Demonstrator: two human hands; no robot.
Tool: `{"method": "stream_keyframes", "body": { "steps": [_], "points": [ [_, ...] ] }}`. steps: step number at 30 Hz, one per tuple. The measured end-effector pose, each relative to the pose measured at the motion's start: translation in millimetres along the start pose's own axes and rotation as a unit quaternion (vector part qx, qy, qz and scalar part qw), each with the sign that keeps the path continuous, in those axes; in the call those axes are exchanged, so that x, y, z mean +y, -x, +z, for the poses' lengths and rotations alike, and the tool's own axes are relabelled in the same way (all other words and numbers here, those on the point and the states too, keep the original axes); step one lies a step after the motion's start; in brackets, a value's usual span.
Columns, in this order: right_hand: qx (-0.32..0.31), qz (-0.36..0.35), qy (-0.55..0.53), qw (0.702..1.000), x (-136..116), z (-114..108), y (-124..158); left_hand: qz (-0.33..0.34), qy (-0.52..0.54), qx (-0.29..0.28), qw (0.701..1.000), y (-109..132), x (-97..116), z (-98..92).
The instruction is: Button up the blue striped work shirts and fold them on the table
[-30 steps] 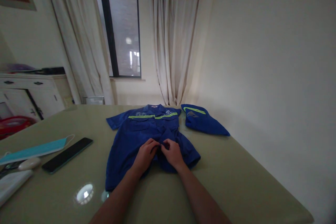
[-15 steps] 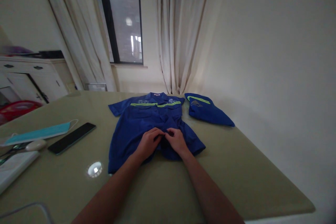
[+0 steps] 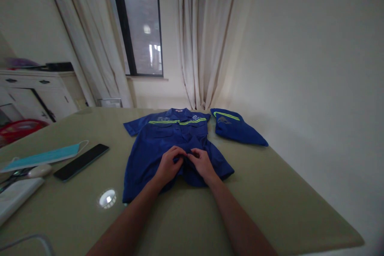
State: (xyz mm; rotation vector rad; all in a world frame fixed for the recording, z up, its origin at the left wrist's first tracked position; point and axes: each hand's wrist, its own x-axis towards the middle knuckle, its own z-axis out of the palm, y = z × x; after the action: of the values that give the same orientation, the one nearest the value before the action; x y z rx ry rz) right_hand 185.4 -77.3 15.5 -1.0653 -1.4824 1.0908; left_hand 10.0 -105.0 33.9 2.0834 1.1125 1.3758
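Note:
A blue short-sleeved work shirt (image 3: pixel 150 150) with a yellow-green stripe across the chest lies front up, its collar away from me. Both hands meet at the lower front, where the cloth is gathered up between them. My left hand (image 3: pixel 169 164) pinches the shirt's front with thumb and fingers. Close beside it, my right hand (image 3: pixel 202 163) is closed on the same front edge, fingertips almost touching the left ones. Whether a button lies between the fingertips is too small to tell. Right of the collar rests a folded blue garment (image 3: pixel 240 130) with a similar stripe.
On the left of the greenish table (image 3: pixel 300 216) lie a black phone (image 3: pixel 82 162), a light-blue face mask (image 3: pixel 45 157), a white computer mouse (image 3: pixel 40 171) and a white flat object (image 3: pixel 18 200). A cable (image 3: pixel 39 238) curves at the near left. A wall borders the table's right side.
The view has tilted slightly, so the scene sits a little lower. Both hands stay at the same spot on the shirt front, with only slight finger movement.

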Motion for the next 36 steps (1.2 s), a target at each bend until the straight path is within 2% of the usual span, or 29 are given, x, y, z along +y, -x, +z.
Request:
{"method": "stream_keyframes", "body": {
  "steps": [7, 13, 18, 25, 29, 36],
  "points": [
    [0.012, -0.004, -0.01, 1.0, -6, 1, 3, 0.018, -0.01, -0.04, 0.999, 2, -3, -2.7],
    [-0.011, -0.001, -0.018, 1.0, -4, -2, 1, 0.016, -0.009, -0.02, 1.0, 4, -3, -1.2],
    [0.003, -0.048, 0.061, 0.997, -7, -4, 5, -0.001, 0.007, -0.025, 1.0, 4, -5, -0.6],
    [0.003, -0.081, 0.105, 0.991, -13, -3, 11, -0.051, 0.004, -0.007, 0.999, 3, -6, -2.0],
    [0.009, -0.089, 0.089, 0.992, -15, -4, 11, -0.065, 0.037, 0.009, 0.997, 2, -6, -2.5],
    [0.007, -0.08, 0.064, 0.995, -17, -3, 12, -0.065, 0.039, -0.014, 0.997, 2, -1, -4.2]
  ]
}}
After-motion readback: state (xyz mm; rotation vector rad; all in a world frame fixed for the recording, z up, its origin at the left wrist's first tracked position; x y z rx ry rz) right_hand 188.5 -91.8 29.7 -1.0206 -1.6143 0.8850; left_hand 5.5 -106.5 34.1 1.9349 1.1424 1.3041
